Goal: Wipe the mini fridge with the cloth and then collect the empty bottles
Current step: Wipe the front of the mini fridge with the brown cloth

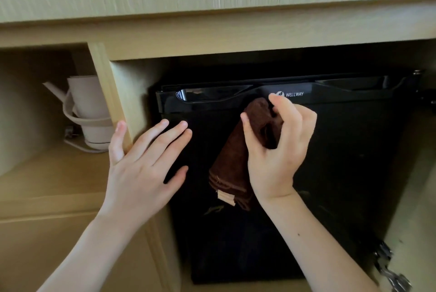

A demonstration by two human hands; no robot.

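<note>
Fingers of the right hand clench a brown cloth against the black mini fridge door, just under its top trim, to wipe it, while the left hand (open, spread flat) braces on the door's edge beside the wooden cabinet divider.

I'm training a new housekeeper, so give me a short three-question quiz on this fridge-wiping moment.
1. True or false: the right hand holds the brown cloth.
2. Where does the left hand rest? A) on the cloth B) at the mini fridge door's left edge, by the wooden divider C) on the white dryer
3. What brand name is on the fridge?

Key: 1 true; 2 B; 3 Wellway.
</note>
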